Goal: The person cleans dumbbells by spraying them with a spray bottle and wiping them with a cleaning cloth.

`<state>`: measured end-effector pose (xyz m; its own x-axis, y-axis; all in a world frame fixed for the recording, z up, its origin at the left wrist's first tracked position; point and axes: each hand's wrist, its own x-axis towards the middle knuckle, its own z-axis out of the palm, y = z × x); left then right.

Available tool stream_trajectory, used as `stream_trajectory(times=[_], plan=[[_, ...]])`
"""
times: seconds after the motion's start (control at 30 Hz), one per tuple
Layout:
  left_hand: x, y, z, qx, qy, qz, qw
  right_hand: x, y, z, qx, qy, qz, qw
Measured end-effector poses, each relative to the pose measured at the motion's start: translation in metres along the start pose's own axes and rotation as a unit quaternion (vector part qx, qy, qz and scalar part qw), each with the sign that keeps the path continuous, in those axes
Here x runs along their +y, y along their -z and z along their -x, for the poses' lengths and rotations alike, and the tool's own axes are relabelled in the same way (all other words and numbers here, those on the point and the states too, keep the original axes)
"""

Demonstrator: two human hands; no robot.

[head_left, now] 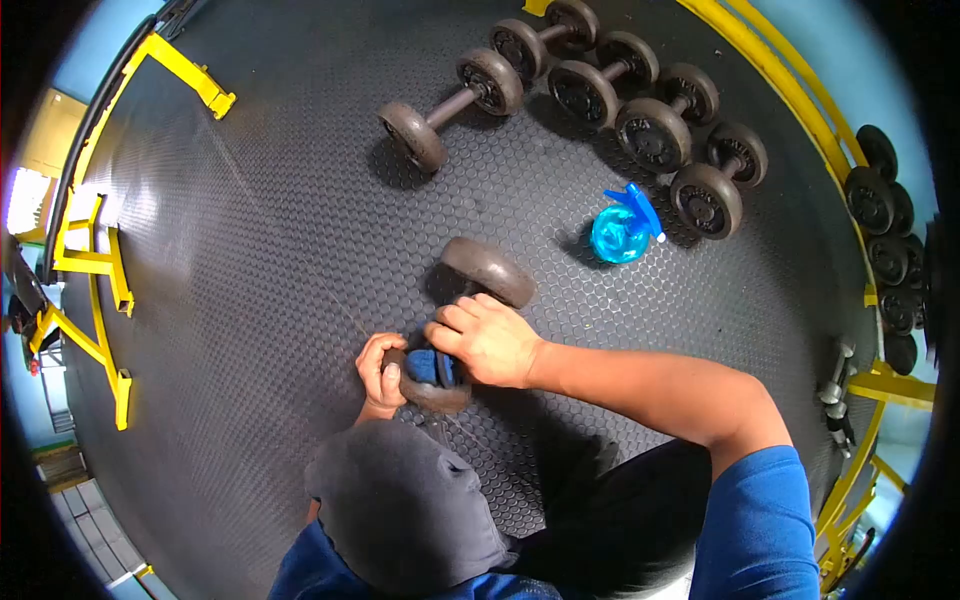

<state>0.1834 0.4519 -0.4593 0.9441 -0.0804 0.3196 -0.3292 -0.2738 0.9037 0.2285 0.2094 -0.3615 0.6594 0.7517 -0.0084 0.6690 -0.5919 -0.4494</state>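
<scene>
A dumbbell (488, 272) with dark, worn round heads stands on the floor in front of my knees. My left hand (380, 372) is wrapped around the edge of its nearer head, thumb on top. Fingers curled, my right hand (488, 342) presses a dark blue cloth (424, 366) against the inner side of that same head. The handle between the heads is mostly hidden under my right hand. Beyond them, to the right, a spray bottle (620, 234) with blue liquid and a blue trigger top stands upright.
Several more dumbbells (652, 136) lie at the back right, and one dumbbell (450, 108) lies apart at an angle. Yellow metal frames (100, 265) stand at the left. A yellow rack (790, 70) with weight plates (870, 200) runs along the right. Black textured rubber flooring (270, 250) lies underneath.
</scene>
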Motion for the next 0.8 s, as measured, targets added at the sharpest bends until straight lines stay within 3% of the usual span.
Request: stream_trajectory(times=[0.03,0.07,0.1,0.17,0.23,0.27,0.3,0.33,0.4,0.43,0.5,0.57,0.63,0.67,0.7,0.73,0.77,0.8], plan=[[-0.002,-0.003,0.007,0.021,0.012,0.018,1.0,0.004,-0.007,0.002,0.117,0.045,-0.023,0.992],[-0.001,-0.003,0.007,0.015,0.018,0.007,1.0,0.007,-0.02,0.005,0.09,0.06,-0.008,0.994],[0.003,-0.001,0.007,0.008,0.027,-0.006,1.0,0.009,-0.033,0.007,-0.021,0.062,-0.035,0.997],[0.01,0.0,-0.001,-0.005,0.02,-0.002,1.0,0.017,-0.049,0.014,0.05,0.114,0.012,0.992],[0.009,0.002,-0.002,-0.009,0.009,0.009,1.0,0.014,0.0,0.003,-0.198,0.08,0.008,0.977],[0.011,0.006,-0.002,-0.025,0.021,0.008,0.999,0.025,-0.02,0.018,-0.202,0.031,0.017,0.979],[0.012,0.008,-0.007,-0.043,0.029,0.01,0.999,0.037,-0.027,0.027,-0.359,-0.055,0.052,0.93],[0.015,0.012,-0.012,-0.069,0.059,0.024,0.996,0.053,-0.029,0.046,-0.36,-0.06,0.043,0.93],[0.016,0.022,-0.019,-0.136,0.129,0.058,0.981,0.043,0.031,0.045,-0.321,-0.137,0.009,0.937],[0.019,0.024,-0.02,-0.138,0.207,0.126,0.96,0.036,0.06,0.036,-0.297,-0.166,0.002,0.941],[0.038,0.021,-0.043,-0.192,0.258,0.098,0.942,0.034,0.088,0.03,-0.017,-0.095,0.011,0.995],[0.041,0.007,-0.064,-0.255,0.231,-0.166,0.924,0.029,0.098,0.013,0.16,-0.097,-0.005,0.982],[0.059,-0.018,-0.089,-0.308,0.168,-0.288,0.891,0.037,0.075,-0.001,0.159,-0.088,0.029,0.983],[0.058,-0.031,-0.096,-0.328,0.189,-0.262,0.888,0.041,0.061,0.001,0.099,-0.078,0.031,0.992],[0.053,-0.044,-0.104,-0.347,0.21,-0.237,0.883,0.048,0.036,0.002,0.112,-0.039,0.058,0.991],[0.057,-0.057,-0.118,-0.452,0.215,-0.261,0.825,0.052,0.031,0.006,0.127,0.001,0.074,0.989],[0.07,-0.065,-0.116,-0.442,0.238,-0.308,0.808,0.057,0.027,0.012,0.141,0.041,0.087,0.985],[0.05,-0.066,-0.101,-0.451,0.232,-0.295,0.81,0.067,0.023,0.016,0.156,0.029,0.001,0.987]])
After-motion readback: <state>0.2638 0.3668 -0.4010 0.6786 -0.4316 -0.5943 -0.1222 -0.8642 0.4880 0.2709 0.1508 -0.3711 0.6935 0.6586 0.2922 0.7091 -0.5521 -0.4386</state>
